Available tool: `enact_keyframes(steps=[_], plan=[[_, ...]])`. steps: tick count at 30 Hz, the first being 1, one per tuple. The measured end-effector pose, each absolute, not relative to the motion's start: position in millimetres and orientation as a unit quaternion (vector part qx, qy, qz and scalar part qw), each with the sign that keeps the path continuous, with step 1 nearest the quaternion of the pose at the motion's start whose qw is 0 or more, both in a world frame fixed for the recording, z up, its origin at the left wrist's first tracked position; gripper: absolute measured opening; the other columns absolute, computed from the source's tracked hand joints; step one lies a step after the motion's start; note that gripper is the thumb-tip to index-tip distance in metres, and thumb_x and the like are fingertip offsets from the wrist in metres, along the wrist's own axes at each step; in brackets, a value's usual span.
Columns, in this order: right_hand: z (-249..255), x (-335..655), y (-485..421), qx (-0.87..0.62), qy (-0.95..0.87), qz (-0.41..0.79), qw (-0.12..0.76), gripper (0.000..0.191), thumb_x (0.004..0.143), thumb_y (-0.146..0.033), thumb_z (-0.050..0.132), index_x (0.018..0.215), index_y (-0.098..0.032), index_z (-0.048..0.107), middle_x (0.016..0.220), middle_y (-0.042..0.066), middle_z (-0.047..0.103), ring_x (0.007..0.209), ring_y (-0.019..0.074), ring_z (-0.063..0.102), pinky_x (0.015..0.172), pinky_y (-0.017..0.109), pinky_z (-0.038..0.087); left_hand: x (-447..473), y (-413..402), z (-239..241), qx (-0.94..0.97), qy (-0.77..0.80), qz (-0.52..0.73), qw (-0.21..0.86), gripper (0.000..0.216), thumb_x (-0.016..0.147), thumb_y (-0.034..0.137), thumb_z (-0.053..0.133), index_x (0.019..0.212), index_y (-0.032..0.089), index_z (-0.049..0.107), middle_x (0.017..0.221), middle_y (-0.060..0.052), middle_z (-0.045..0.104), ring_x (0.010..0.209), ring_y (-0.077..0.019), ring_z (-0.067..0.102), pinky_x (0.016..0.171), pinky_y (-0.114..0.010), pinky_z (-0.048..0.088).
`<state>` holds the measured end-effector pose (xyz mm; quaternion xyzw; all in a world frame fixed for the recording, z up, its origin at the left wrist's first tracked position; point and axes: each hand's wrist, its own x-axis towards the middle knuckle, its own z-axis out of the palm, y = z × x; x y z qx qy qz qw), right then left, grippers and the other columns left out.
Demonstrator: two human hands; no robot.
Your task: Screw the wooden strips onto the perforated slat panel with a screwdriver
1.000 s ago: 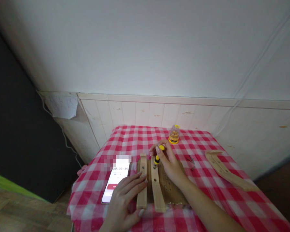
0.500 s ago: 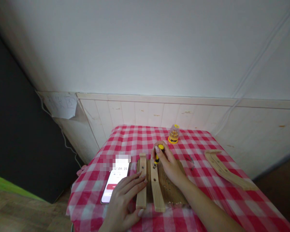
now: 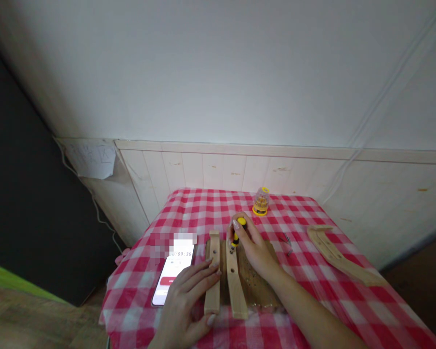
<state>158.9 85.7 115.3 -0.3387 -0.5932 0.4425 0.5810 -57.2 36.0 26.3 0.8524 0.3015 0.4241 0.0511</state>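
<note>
Your right hand (image 3: 255, 245) is closed around a small yellow-and-black screwdriver (image 3: 236, 237), just below the middle of the frame. The tool stands nearly upright, its yellow cap under your fingertips and its tip down on the far end of a wooden slat (image 3: 236, 286). That slat lies lengthwise on a darker wooden board (image 3: 257, 286) and runs toward the lower edge of the frame.

A second slat (image 3: 214, 241) lies just beside the first, on its left in the picture. Your left hand (image 3: 187, 296) rests open and flat on it, fingers stretched across the wood and the thumb at its near end.

Left of the slats, a phone (image 3: 173, 277) lies face up with its screen lit, just beside your left hand.

Everything sits on a worktop (image 3: 199, 208) covered in red-and-white checked cloth. Toward its far edge, above your right hand in the frame, stands a small clear domed container (image 3: 260, 200) with a yellow base and top. What it holds is too small to make out.

Right of the board lies a small dark metal piece (image 3: 288, 244). Further right, near the cloth's edge, lie curved wooden pieces (image 3: 339, 259), well apart from both hands.
</note>
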Motion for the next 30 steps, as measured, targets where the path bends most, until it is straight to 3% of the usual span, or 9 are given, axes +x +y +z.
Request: enact_keyframes(steps=[30], plan=[[112.3,159.2,87.9,-0.328,-0.587,0.457,0.582,0.044,0.096,-0.068,0.064,0.087,-0.026,0.056,0.073,-0.004,0.057,0.068,0.0174,0.053,0.070,0.033,0.047,-56.8,36.0,29.5,0.858,0.301,0.415,0.024,0.059,0.107,0.070,0.043,0.143,0.028,0.066,0.136,-0.007,0.078,0.124,-0.0316,0.076,0.095,-0.045,0.066]])
